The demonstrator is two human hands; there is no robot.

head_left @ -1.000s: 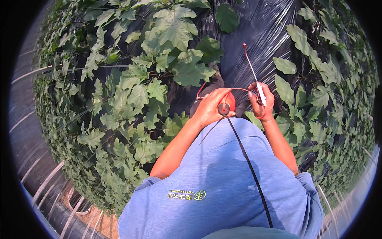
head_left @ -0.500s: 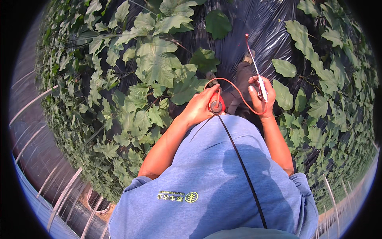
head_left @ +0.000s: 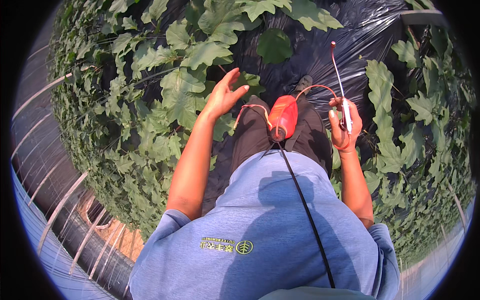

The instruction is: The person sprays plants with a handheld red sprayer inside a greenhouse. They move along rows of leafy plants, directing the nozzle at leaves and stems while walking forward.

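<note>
My left hand (head_left: 223,98) is raised beside the broad lobed leaves, fingers stretched out and thumb apart, with nothing in it. My right hand (head_left: 354,122) is wrapped round the white handle of a small hand sprayer (head_left: 346,115). Its thin metal wand points away from me and ends in a dark red tip. A red tube (head_left: 320,86) arches from near the right hand to a red bottle (head_left: 284,115), which hangs at my waist on a black cord (head_left: 306,205). Another thin reddish tube end (head_left: 239,116) sticks out left of the bottle.
Leafy plants (head_left: 190,95) with large lobed leaves grow densely on the left, and another row (head_left: 405,130) stands on the right. Shiny black plastic film (head_left: 320,55) covers the ground between them. Pale curved hoops (head_left: 47,92) rise at the far left.
My left hand has let go of the red bottle and moved left and away from me, opening out. The bottle now hangs freely. My right hand has shifted slightly right with the sprayer.
</note>
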